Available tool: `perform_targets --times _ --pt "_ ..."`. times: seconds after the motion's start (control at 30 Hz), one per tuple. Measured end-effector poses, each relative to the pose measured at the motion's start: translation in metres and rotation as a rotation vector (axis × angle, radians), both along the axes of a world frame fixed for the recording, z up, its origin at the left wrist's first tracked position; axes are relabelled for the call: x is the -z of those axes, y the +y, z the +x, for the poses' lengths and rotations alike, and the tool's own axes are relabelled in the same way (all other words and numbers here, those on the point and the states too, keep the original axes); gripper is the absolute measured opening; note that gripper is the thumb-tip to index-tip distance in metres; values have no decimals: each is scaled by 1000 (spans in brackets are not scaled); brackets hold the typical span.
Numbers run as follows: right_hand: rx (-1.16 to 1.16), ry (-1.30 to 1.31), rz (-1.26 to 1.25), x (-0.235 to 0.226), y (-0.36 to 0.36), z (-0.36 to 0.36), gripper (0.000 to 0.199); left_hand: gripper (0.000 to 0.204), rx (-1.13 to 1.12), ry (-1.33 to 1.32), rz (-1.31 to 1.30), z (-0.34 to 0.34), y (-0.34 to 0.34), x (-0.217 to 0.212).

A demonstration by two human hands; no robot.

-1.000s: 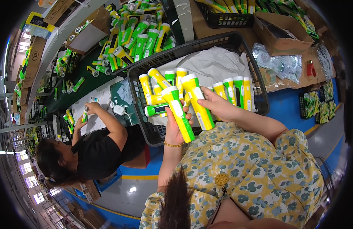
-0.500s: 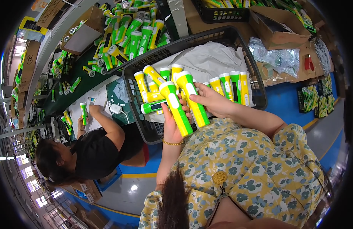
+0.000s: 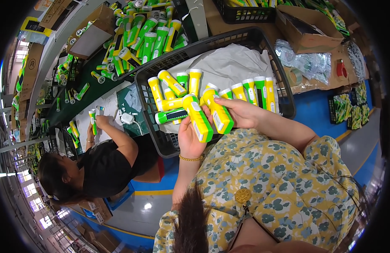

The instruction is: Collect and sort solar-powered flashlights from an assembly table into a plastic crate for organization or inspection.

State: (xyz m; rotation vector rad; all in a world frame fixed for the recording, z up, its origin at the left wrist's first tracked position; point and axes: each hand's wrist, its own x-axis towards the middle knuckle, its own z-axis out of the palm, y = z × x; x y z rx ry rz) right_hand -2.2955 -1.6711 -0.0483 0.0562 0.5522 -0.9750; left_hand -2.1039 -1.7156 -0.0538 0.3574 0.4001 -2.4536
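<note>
Two yellow and green flashlights are held side by side over the near edge of a black plastic crate (image 3: 141, 90). My left hand (image 3: 190, 137) is closed round the left flashlight (image 3: 198, 120), its thumb and palm behind the body. My right hand (image 3: 241, 111) grips the right flashlight (image 3: 219, 113), thumb on its upper part. Both have their butt ends tilted toward me, with pale labels on the sides facing up. Inside the crate, white sheeting (image 3: 235, 59) lies under more flashlights, some piled at the left and several (image 3: 260, 90) in a row at the right.
A heap of flashlights (image 3: 148, 42) fills the far left bench. A co-worker in black (image 3: 108, 164) sits at left, holding a flashlight (image 3: 93, 120). An open cardboard box (image 3: 309, 31) and clear plastic bags (image 3: 302, 61) lie at far right. More crates (image 3: 340, 109) stand on the floor.
Both flashlights have been tipped in my hands: their lens ends moved away and down, and their labelled sides now show. The co-worker's flashlight has shifted slightly.
</note>
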Motion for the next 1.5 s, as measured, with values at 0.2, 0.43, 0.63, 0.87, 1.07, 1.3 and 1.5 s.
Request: perform_targets --times 0.2,0.43,0.63,0.87,1.07,1.3,1.5 --pt "13 -79 127 -6 5 -7 43 44 -9 -74 -55 3 -5 -9" --pt "-10 -184 198 -12 3 -11 43 52 63 -1 -142 5 -3 -13" --pt "-76 66 10 -3 7 -6 49 54 41 -402 -429 -5 4 -32" --pt "52 148 -59 -15 9 3 40 46 54 -254 -383 2 4 -25" --pt "141 160 -134 -22 8 4 39 40 20 -484 -664 -1 6 -32" --pt "150 61 -150 -22 10 3 39 56 47 -665 -785 3 8 -41" --pt "150 36 -145 -20 8 1 39 60 23 -710 -836 -1 9 -44"
